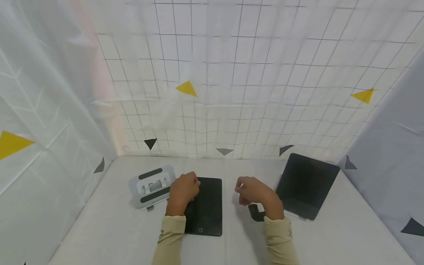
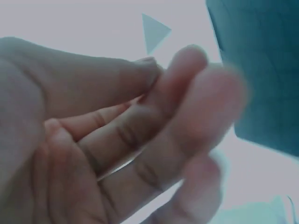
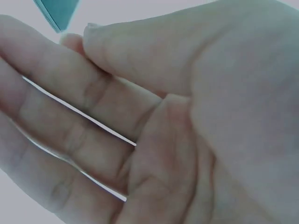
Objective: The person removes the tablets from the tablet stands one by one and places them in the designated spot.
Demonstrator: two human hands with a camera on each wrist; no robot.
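In the head view my left hand (image 1: 184, 189) is above the left side of a black tablet (image 1: 210, 206) with a round button, lying flat on the table. The left wrist view shows that hand's fingers (image 2: 135, 158) loosely bent, the thumb close to the index finger and nothing held. My right hand (image 1: 255, 190) hovers over the table, right of the tablet. Its fingers (image 3: 74, 130) are slightly bent and spread in the right wrist view, and the palm holds nothing. A second dark tablet (image 1: 306, 187) leans up at a tilt beyond the right wrist.
A light grey stand (image 1: 134, 184) with dark pads sits left of my left hand. Small black pieces show at the wrists, one by the right wrist (image 1: 255, 213). White sheeting with grid lines (image 1: 225, 73) hangs behind the white table (image 1: 109, 228), and more sheeting stands on both sides.
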